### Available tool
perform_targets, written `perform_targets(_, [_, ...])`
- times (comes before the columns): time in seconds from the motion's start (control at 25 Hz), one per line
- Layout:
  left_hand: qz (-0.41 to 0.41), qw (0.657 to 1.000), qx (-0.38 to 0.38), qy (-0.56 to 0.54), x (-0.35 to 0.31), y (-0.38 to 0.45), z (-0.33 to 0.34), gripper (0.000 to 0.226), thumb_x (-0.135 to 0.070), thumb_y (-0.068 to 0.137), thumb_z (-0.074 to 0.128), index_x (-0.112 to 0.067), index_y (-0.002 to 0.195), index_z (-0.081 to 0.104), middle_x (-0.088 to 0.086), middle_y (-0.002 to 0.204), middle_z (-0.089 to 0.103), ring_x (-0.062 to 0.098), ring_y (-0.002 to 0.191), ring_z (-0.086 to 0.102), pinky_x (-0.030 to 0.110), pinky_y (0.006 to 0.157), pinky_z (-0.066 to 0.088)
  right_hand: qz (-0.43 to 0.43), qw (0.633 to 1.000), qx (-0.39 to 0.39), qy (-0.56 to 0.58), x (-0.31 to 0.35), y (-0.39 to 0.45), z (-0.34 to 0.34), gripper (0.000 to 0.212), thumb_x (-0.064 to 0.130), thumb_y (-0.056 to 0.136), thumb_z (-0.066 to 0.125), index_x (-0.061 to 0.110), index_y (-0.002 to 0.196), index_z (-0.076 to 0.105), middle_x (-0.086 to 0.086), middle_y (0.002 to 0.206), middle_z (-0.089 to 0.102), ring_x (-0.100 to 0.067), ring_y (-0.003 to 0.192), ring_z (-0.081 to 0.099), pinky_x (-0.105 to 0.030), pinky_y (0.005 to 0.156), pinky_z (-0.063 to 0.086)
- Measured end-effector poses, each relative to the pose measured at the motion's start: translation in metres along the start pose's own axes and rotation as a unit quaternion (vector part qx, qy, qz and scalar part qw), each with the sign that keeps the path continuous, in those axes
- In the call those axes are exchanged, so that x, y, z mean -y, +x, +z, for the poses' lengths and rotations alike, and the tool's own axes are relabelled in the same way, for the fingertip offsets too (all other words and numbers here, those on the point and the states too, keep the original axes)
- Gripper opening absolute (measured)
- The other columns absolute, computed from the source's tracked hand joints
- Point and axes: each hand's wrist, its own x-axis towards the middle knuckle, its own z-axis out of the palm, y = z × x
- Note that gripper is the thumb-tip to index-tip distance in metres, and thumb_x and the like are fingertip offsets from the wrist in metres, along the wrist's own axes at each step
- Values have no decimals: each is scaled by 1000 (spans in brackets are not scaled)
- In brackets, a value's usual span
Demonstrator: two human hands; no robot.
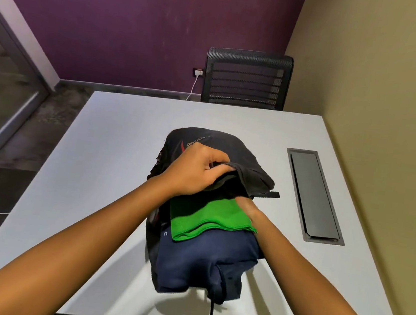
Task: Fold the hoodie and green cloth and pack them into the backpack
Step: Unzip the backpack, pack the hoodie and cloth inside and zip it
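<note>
Head view shows the left hand [197, 168] gripping the backpack [228, 157] flap, lifting it. The right hand [246, 206] slides inside beside the folded green cloth [207, 218] atop the hoodie [202, 261]; its fingers are hidden. Both fabrics look soft and light, best pushed from the stack's near edge.

The backpack [218, 153] mouth is being blocked by the green cloth [207, 217] and hoodie [204, 261]. Bare table [113, 151] is being left open on the left; rightward, the cable hatch [314, 196] is lying near.
</note>
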Motion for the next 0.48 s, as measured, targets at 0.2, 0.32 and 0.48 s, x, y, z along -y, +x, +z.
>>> perform_targets(0.2, [-65,996,-53,5,22,14,-19,22,-29,92,63,-16,81,77,-2,71,72,15,67,64,37,67,52,20,993,-22,-113,-16,37,8,69,52,88,65,3,137,56,-13,142,54,-28,129,53,-36,107,41])
perform_targets(0.32, [-93,994,-63,2,30,21,-19,20,-28,92,65,-16,84,79,-3,76,74,14,72,66,39,70,53,5,972,-52,-231,-6,18,21,60,50,98,52,4,136,55,-17,145,51,-33,133,48,-36,107,39])
perform_targets(0.48, [-98,993,-55,34,28,31,-17,23,-39,91,61,-24,89,79,-10,82,74,11,79,66,38,74,55,-63,849,-230,-473,5,-26,64,49,21,101,37,1,145,33,-20,148,40,-35,137,36,-42,112,34])
